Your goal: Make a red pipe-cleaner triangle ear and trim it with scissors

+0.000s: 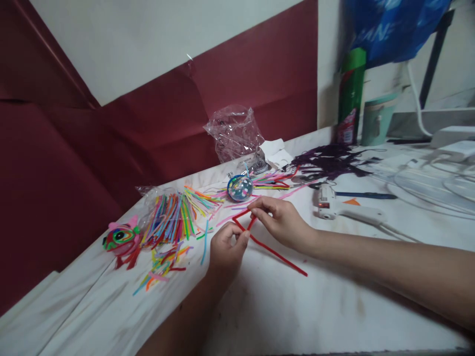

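A red pipe cleaner (pixel 278 255) is bent into a small triangle between my two hands, and its long straight tail slants down to the right over the white table. My left hand (pixel 227 249) pinches the lower left part of the bend between thumb and index finger. At the top of the triangle, the fingertips of my right hand (pixel 284 222) are closed on the red pipe cleaner. Just beyond my hands sits a dark blue ball with coloured spots (pixel 240 188).
Bundled coloured pipe cleaners (pixel 172 217), cut pieces (pixel 159 267) and a colourful fish-like figure (pixel 121 240) lie left on the table (pixel 260 316). A glue gun (pixel 328 202), purple strands (pixel 330 160), a green can (pixel 351 94) and a lidded cup (pixel 379 121) stand or lie right.
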Demonstrator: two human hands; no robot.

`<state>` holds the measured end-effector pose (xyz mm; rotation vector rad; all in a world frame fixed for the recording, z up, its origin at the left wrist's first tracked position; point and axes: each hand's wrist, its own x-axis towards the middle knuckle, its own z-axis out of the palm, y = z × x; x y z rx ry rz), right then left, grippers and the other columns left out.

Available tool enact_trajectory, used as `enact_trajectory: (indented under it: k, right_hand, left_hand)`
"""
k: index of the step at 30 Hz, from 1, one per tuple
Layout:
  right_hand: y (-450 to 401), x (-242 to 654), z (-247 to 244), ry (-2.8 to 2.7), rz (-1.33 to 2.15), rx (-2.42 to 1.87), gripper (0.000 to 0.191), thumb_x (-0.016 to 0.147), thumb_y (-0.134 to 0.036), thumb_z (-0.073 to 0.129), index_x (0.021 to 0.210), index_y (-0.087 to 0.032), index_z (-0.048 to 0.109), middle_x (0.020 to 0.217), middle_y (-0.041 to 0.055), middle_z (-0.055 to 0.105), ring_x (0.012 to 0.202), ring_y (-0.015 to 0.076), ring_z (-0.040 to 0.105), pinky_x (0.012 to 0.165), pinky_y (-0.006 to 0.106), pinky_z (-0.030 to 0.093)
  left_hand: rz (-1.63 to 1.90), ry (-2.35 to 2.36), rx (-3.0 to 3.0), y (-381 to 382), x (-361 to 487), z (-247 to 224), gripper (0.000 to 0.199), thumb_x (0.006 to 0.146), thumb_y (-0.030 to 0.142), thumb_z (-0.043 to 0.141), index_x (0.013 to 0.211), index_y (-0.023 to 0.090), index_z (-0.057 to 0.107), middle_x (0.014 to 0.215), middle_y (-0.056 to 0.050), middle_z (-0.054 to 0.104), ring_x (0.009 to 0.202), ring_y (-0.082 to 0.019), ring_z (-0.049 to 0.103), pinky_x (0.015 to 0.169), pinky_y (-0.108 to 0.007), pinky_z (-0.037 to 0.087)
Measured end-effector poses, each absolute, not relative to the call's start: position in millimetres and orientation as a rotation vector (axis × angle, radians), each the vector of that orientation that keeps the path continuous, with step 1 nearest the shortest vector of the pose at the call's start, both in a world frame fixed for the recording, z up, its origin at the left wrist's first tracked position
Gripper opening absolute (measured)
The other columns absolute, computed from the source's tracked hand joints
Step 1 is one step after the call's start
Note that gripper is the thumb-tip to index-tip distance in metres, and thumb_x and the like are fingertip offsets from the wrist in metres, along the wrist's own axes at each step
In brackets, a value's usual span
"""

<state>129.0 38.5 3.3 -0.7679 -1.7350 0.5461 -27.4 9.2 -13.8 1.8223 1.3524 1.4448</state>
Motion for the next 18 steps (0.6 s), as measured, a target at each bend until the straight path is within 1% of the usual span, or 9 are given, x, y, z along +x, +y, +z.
enact_trajectory:
  k: [2,3,4,6,8,10,14,18]
  right_hand:
    - [38,129,4,-1.734,0.570,-0.778,0.012,0.080,-0.020,0.049,0.077,-0.019,0.060,0.069,0.0021,0.062,0.065,0.0156,0.057,0.062,0.027,0.043]
    - [39,129,4,-1.732,0.598,-0.777,0.012,0.080,-0.022,0.050,0.081,-0.019,0.061,0.071,0.0023,0.063,0.067,0.0158,0.057,0.063,0.027,0.043]
    - [40,129,4,-1.723,0.635,-0.768,0.013,0.080,-0.024,0.051,0.086,-0.019,0.061,0.074,0.0028,0.064,0.070,0.0163,0.057,0.065,0.028,0.043]
    - [44,129,4,-1.676,0.737,-0.736,0.023,0.080,-0.028,0.051,0.100,-0.019,0.058,0.087,0.0047,0.065,0.079,0.0174,0.058,0.070,0.029,0.044]
    - [48,128,4,-1.611,0.852,-0.731,0.027,0.082,-0.031,0.048,0.105,-0.020,0.055,0.096,0.0057,0.063,0.084,0.0174,0.058,0.073,0.030,0.044]
    - [51,128,3,-1.581,0.933,-0.772,0.025,0.083,-0.031,0.045,0.100,-0.018,0.057,0.092,0.0058,0.063,0.081,0.0167,0.058,0.072,0.029,0.044]
    - [52,127,1,-1.598,0.976,-0.798,0.022,0.081,-0.031,0.043,0.080,-0.016,0.059,0.073,0.0027,0.058,0.072,0.0152,0.053,0.068,0.028,0.042]
    - [48,126,3,-1.597,1.022,-0.776,0.024,0.080,-0.035,0.046,0.069,-0.017,0.056,0.068,0.0008,0.055,0.066,0.0137,0.050,0.065,0.026,0.040]
  left_hand:
    - [1.441,1.348,1.774,8,-26,-12,0.022,0.066,0.027,0.062,0.050,0.018,0.050,0.053,0.003,0.046,0.053,-0.011,0.039,0.053,-0.022,0.029]
    - [1.428,1.347,1.725,8,-25,-11,0.022,0.065,0.028,0.062,0.050,0.018,0.049,0.052,0.004,0.045,0.052,-0.010,0.038,0.052,-0.022,0.029]
    - [1.413,1.345,1.664,8,-25,-11,0.022,0.065,0.029,0.062,0.051,0.018,0.049,0.051,0.005,0.044,0.050,-0.010,0.036,0.051,-0.022,0.029]
    - [1.403,1.342,1.540,10,-26,-11,0.022,0.066,0.030,0.061,0.053,0.018,0.049,0.048,0.006,0.041,0.047,-0.008,0.033,0.049,-0.021,0.028]
    - [1.423,1.339,1.462,14,-28,-12,0.020,0.066,0.029,0.061,0.054,0.017,0.049,0.047,0.007,0.040,0.046,-0.008,0.032,0.049,-0.021,0.028]
    - [1.464,1.312,1.424,19,-31,-15,0.018,0.066,0.028,0.060,0.055,0.017,0.050,0.047,0.007,0.040,0.047,-0.008,0.033,0.050,-0.021,0.028]
    - [1.501,1.204,1.376,25,-36,-21,0.017,0.066,0.027,0.060,0.056,0.016,0.051,0.050,0.006,0.043,0.052,-0.008,0.037,0.055,-0.021,0.030]
    - [1.445,1.179,1.375,24,-35,-23,0.017,0.067,0.026,0.060,0.056,0.016,0.052,0.049,0.006,0.043,0.051,-0.008,0.035,0.054,-0.021,0.028]
